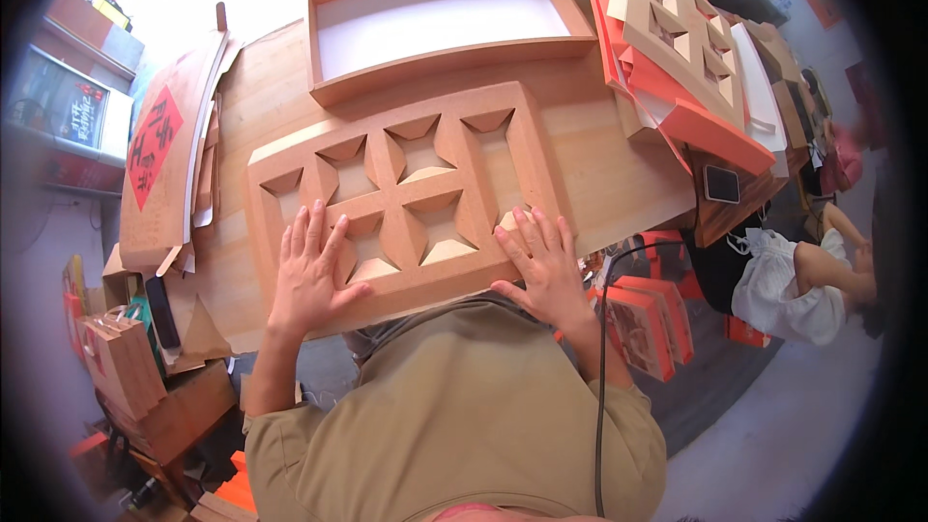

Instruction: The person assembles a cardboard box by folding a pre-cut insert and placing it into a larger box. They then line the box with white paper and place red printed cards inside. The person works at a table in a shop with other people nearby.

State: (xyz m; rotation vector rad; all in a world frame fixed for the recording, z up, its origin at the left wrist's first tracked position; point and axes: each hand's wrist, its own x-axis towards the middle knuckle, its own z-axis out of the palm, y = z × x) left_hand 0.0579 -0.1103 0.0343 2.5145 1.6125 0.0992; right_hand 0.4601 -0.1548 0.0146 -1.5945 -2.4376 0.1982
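Note:
A brown cardboard insert with several angular compartment openings lies flat on the wooden table right in front of me. My left hand rests palm down, fingers spread, on its near left part. My right hand presses flat on its near right corner. Neither hand grips anything. Beyond the insert lies an open box tray, brown-rimmed with a white inside.
A second cut-out insert leans on orange and white box parts at the back right. Flat brown sheets with a red diamond label are stacked at the left. A phone lies near the right edge. A seated person is at the right.

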